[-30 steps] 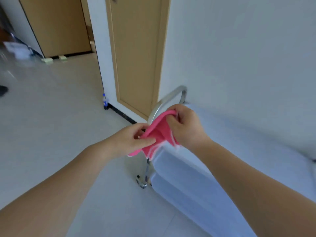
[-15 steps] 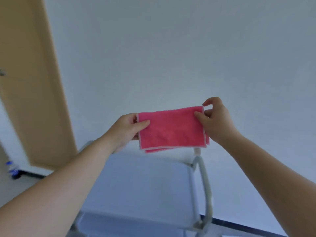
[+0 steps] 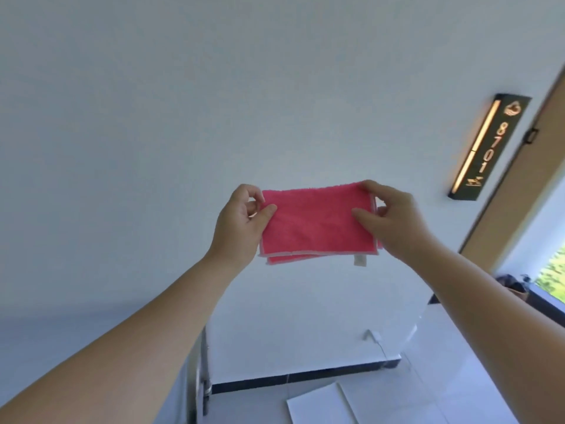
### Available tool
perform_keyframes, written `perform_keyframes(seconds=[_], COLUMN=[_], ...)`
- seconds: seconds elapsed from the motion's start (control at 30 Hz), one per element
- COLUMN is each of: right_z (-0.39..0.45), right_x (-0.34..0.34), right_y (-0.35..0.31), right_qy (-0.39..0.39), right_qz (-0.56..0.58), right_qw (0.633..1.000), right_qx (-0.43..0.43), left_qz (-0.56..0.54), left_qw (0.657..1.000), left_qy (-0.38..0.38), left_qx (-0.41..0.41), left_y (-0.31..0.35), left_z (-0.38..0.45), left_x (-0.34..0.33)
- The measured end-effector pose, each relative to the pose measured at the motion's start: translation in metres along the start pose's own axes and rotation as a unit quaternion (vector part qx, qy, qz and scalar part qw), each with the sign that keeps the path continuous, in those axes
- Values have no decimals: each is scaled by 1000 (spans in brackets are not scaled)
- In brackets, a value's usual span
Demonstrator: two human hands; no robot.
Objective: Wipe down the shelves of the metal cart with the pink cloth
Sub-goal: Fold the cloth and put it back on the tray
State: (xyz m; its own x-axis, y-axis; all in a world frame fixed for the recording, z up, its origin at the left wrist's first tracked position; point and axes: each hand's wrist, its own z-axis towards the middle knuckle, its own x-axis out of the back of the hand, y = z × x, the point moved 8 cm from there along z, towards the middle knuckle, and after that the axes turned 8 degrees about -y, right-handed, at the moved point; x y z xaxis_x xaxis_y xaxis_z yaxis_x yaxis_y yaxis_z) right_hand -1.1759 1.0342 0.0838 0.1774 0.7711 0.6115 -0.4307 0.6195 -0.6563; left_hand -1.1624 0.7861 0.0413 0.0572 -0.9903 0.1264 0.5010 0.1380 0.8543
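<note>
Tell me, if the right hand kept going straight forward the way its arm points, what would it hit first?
Probably the plain white wall. The right hand, pinching the pink cloth, has nothing else visible ahead, though depth is unclear.

We see a bright, evenly lit scene — daylight enters at the overexposed window (image 3: 552,276) on the right. The dark rectangular wall sign (image 3: 489,147) glows amber along one edge. Wide-angle distortion bends the edges — shadows stay faint, detail slightly soft.
</note>
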Motion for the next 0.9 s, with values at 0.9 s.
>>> perform_keyframes(seconds=[0.9], right_z=[13], right_x=[-124], right_y=[493], right_qy=[-444], right_qz=[-64], right_qw=[880], right_qx=[-154], left_qz=[152], left_qw=[894], left_qy=[-221], left_qx=[358], left_y=[-380], left_z=[-28], left_x=[-289])
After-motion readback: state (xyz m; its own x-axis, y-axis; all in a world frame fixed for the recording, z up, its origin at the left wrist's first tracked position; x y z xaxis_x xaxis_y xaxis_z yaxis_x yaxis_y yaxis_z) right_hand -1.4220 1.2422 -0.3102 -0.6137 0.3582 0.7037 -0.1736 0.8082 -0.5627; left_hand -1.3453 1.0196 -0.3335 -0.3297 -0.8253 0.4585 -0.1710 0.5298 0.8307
